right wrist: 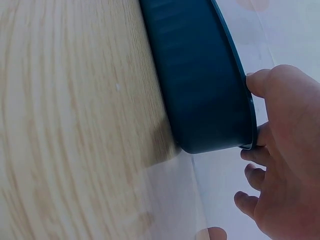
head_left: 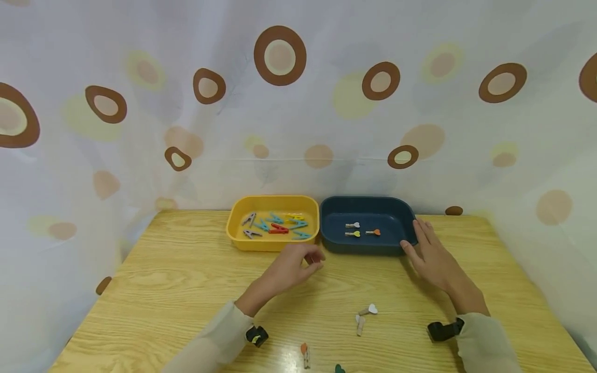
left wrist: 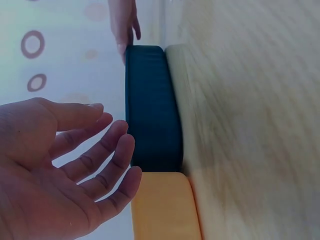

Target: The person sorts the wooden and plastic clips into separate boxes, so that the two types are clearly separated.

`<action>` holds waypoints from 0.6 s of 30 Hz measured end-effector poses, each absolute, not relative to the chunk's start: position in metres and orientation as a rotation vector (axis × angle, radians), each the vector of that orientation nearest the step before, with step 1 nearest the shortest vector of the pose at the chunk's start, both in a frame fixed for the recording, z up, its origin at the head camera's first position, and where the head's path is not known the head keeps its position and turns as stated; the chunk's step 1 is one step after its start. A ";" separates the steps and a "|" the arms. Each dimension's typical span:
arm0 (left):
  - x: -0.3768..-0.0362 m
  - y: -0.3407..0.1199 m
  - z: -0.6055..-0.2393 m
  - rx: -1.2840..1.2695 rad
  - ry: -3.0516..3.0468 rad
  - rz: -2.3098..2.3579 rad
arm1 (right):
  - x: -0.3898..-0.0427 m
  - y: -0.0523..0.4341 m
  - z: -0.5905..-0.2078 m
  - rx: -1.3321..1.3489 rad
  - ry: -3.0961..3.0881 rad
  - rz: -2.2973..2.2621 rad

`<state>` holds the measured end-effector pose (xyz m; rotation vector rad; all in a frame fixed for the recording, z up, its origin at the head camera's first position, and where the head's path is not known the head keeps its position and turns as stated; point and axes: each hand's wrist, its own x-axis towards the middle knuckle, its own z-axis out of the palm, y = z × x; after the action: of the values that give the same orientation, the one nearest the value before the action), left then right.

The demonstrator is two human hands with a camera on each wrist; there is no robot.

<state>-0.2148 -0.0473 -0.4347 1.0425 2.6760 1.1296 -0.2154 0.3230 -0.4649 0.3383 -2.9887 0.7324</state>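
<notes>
My left hand (head_left: 295, 262) hovers in front of the yellow tray (head_left: 261, 247) with its fingers loosely bent. Nothing is between thumb and fingertips, as the left wrist view shows. At the right front corner of the dark blue tray (head_left: 361, 248), my right hand (head_left: 431, 259) touches the rim with thumb and fingers, the fingers fairly straight. Inside the blue tray lie small wooden pegs with hearts: a white-heart peg (head_left: 353, 225), a yellow-heart peg (head_left: 353, 234) and an orange-heart peg (head_left: 373, 232). The yellow tray contains several plastic clothespins (head_left: 278, 228) in red, blue, yellow and grey.
On the wooden table (head_left: 186, 290) nearer me lie two white-heart pegs (head_left: 368, 310), close together. Another orange-heart peg (head_left: 305, 355) and a dark green heart (head_left: 339, 369) are at the front edge of view. A patterned curtain (head_left: 317, 129) hangs behind the trays.
</notes>
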 end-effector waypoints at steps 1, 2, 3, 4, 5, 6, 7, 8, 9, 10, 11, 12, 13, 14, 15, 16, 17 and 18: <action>-0.212 -0.050 -0.436 1.036 2.675 1.137 | -0.215 0.323 -0.464 0.336 -2.988 0.731; -0.208 -0.054 -0.436 1.018 2.672 1.143 | -0.215 0.322 -0.464 0.335 -2.986 0.729; -0.205 -0.056 -0.437 1.006 2.667 1.153 | -0.215 0.322 -0.463 0.333 -2.984 0.729; -0.201 -0.059 -0.438 0.998 2.662 1.158 | -0.215 0.322 -0.463 0.331 -2.982 0.731; -0.198 -0.061 -0.439 0.996 2.658 1.163 | -0.214 0.321 -0.463 0.330 -2.980 0.732; -0.194 -0.063 -0.440 0.987 2.656 1.162 | -0.214 0.321 -0.463 0.331 -2.978 0.734; -0.189 -0.066 -0.441 0.971 2.649 1.163 | -0.214 0.320 -0.462 0.331 -2.978 0.735; -0.185 -0.067 -0.442 0.958 2.644 1.163 | -0.213 0.320 -0.463 0.332 -2.979 0.738; -0.181 -0.069 -0.443 0.949 2.638 1.162 | -0.213 0.320 -0.463 0.332 -2.981 0.740; -0.177 -0.071 -0.444 0.941 2.629 1.162 | -0.213 0.320 -0.463 0.332 -2.983 0.739; -0.173 -0.072 -0.445 0.931 2.620 1.161 | -0.213 0.320 -0.464 0.332 -2.984 0.737; -0.169 -0.073 -0.446 0.913 2.607 1.161 | -0.213 0.321 -0.464 0.334 -2.984 0.739; -0.165 -0.075 -0.447 0.900 2.593 1.160 | -0.213 0.321 -0.465 0.335 -2.984 0.740; -0.162 -0.076 -0.447 0.893 2.584 1.158 | -0.213 0.321 -0.465 0.339 -2.982 0.744; -0.158 -0.077 -0.448 0.886 2.574 1.157 | -0.214 0.322 -0.465 0.340 -2.982 0.747; -0.155 -0.078 -0.449 0.887 2.566 1.159 | -0.214 0.322 -0.465 0.344 -2.980 0.748; -0.152 -0.079 -0.450 0.889 2.560 1.161 | -0.214 0.322 -0.465 0.347 -2.976 0.753; -0.149 -0.080 -0.451 0.891 2.551 1.164 | -0.215 0.322 -0.465 0.349 -2.975 0.758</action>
<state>-0.1486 -0.0804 -0.4515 0.8906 2.5513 1.1636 -0.2147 0.3225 -0.4651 0.3493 -2.9747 0.7577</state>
